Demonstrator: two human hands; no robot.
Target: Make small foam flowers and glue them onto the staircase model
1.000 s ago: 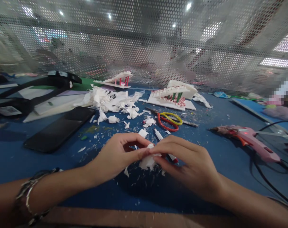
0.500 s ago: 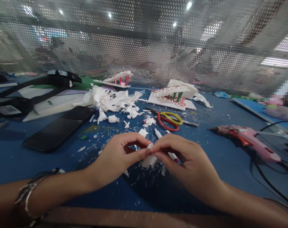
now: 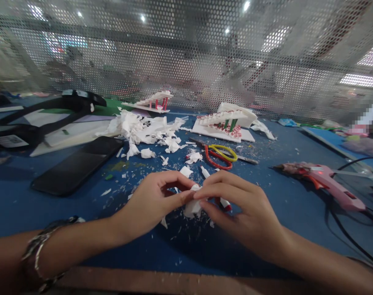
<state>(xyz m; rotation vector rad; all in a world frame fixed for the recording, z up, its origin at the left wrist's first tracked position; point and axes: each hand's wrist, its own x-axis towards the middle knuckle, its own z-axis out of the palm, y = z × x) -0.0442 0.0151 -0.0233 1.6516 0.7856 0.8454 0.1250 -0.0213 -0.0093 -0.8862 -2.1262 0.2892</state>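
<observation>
Between my two hands is a small piece of white tissue paper [image 3: 191, 209], its lower part hanging beneath the fingertips. My left hand [image 3: 155, 200] pinches it between thumb and fingers from the left. From the right, my right hand [image 3: 244, 209] closes its thumb and fingertips on the same paper. Part of the paper is hidden behind the fingers. Just behind my right hand lies a white marker-like stick [image 3: 225, 204] with a red end, partly covered. Scissors [image 3: 220, 155] with red and yellow handles rest beyond the hands.
A pink glue gun [image 3: 324, 180] with a black cord lies at right. To the left are a black phone [image 3: 78, 166] and a black strap-like frame [image 3: 63, 108]. Torn white paper [image 3: 143, 131] is heaped behind. Two small stair models [image 3: 223, 123] stand near the perforated metal screen [image 3: 186, 61].
The fingers of my right hand have shifted slightly and loosened a little from the left fingertips, showing more of the paper. My left hand is almost unmoved.
</observation>
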